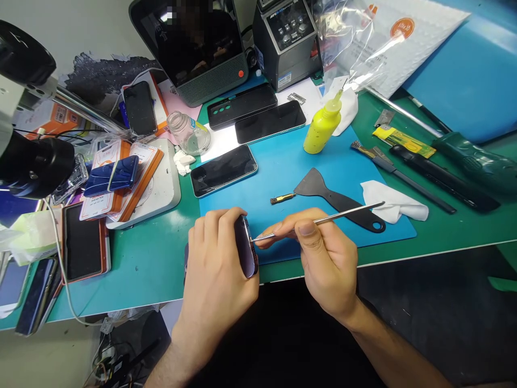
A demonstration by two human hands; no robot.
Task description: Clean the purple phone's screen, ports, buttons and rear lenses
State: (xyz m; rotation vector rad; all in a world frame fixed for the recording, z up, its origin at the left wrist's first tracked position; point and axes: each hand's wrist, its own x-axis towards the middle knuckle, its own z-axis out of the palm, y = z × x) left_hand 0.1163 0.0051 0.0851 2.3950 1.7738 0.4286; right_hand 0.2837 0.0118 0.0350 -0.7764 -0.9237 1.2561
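My left hand (216,261) wraps round a dark phone (245,250), which is turned so that its bottom edge faces right; the hand covers most of it. Between the thumb and fingers of my right hand (323,258) is a thin metal pick (343,214). Its narrow tip meets the phone's edge near the port, while the flat, slightly curved end points up to the right. Whether the tip sits inside the port cannot be made out. Beyond the hands, a black plastic scraper (335,199) and a small brush head (283,199) lie on the blue mat (278,161).
More phones (224,170) lie behind the hands, beside a glass jar (188,134) and a yellow needle bottle (323,124). At right are a white cloth (393,202), a brush (404,175) and a green-handled screwdriver (476,159). A microscope (32,151) overhangs the left, above stacked boxes (129,183).
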